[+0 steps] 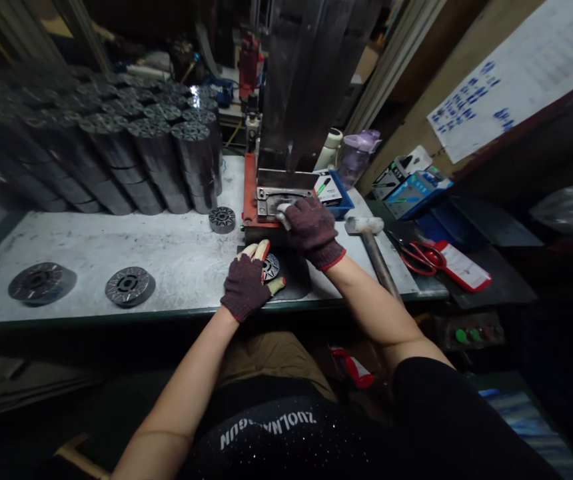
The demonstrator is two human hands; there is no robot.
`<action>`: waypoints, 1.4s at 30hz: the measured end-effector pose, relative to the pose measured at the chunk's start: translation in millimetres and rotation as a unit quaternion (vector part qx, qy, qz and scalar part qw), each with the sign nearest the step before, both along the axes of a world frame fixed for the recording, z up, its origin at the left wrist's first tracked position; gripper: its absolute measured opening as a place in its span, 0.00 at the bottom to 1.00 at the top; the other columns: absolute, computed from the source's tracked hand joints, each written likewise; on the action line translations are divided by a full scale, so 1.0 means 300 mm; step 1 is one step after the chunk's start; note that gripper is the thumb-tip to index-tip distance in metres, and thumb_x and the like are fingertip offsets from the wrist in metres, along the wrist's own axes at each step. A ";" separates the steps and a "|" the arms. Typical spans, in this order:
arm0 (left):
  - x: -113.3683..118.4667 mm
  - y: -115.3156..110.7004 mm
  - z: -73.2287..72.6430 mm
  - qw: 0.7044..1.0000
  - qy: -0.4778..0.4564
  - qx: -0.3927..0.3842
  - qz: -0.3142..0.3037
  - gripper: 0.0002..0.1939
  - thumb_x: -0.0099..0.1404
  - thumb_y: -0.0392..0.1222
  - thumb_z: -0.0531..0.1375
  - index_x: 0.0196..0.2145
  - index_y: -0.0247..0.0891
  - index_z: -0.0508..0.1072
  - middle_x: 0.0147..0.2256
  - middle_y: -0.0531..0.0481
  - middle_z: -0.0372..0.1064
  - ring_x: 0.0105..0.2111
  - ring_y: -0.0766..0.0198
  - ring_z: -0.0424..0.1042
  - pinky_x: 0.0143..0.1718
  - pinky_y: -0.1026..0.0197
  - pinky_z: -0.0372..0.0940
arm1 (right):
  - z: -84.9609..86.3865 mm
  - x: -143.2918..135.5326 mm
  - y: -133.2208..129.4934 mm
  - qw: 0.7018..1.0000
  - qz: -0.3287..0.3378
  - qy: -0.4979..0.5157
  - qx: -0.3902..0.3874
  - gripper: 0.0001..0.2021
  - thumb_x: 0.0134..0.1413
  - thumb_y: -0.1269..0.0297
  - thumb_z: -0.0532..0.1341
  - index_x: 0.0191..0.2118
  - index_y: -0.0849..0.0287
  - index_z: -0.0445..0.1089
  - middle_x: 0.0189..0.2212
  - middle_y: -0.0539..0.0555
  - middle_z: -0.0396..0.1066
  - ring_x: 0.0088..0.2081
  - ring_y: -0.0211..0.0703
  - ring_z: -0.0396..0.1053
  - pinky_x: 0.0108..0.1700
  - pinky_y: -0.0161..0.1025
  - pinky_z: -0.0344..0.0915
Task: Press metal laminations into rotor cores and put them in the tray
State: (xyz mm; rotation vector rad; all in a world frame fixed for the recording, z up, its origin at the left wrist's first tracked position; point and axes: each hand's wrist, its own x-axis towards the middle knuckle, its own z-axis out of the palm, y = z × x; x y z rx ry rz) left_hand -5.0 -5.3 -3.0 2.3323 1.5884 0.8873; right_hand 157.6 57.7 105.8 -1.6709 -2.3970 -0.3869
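Note:
Both hands wear dark knitted gloves with pale fingertips. My left hand (247, 280) reaches over a dark mat at the front edge of the bench, its fingers and thumb around a round slotted metal core (270, 267). The glove covers most of that core. My right hand (311, 227) is at the metal fixture (286, 181) of an orange-based press, fingers curled together at its front. What those fingers hold, if anything, is hidden. Another slotted core (222, 219) lies just left of the press. Two more cores, one nearer (127, 285) and one further left (36, 281), lie flat on the bench.
Tall stacks of metal cores (194, 160) fill the back left. Right of the press are a hammer (374, 250), red-handled scissors (421, 259), a blue tray (341, 210), a purple bottle (358, 157) and small boxes (414, 190). A green-buttoned control box (474, 335) hangs below the bench edge.

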 end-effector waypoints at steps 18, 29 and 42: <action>-0.019 0.015 -0.006 0.999 -0.039 -0.012 -0.006 0.41 0.56 0.53 0.69 0.63 0.37 0.65 0.58 0.37 0.66 0.57 0.46 0.68 0.58 0.48 0.63 | -0.066 -0.081 -0.141 0.964 0.012 -0.087 -0.250 0.18 0.68 0.59 0.53 0.58 0.55 0.71 0.46 0.62 0.78 0.45 0.54 0.76 0.42 0.42 0.66; -0.013 0.012 -0.017 0.999 -0.011 0.005 -0.033 0.42 0.60 0.53 0.67 0.67 0.38 0.59 0.62 0.38 0.62 0.62 0.47 0.62 0.63 0.47 0.60 | -0.050 0.020 0.029 0.996 0.036 0.033 0.078 0.24 0.67 0.54 0.56 0.60 0.65 0.69 0.56 0.66 0.70 0.56 0.60 0.63 0.59 0.55 0.55; -0.014 0.009 0.001 1.000 -0.007 -0.006 -0.021 0.42 0.57 0.48 0.68 0.66 0.38 0.60 0.61 0.39 0.64 0.60 0.46 0.65 0.61 0.48 0.61 | -0.164 -0.010 -0.193 0.986 0.029 -0.011 -0.165 0.15 0.67 0.62 0.54 0.50 0.59 0.75 0.45 0.61 0.79 0.45 0.51 0.75 0.44 0.40 0.65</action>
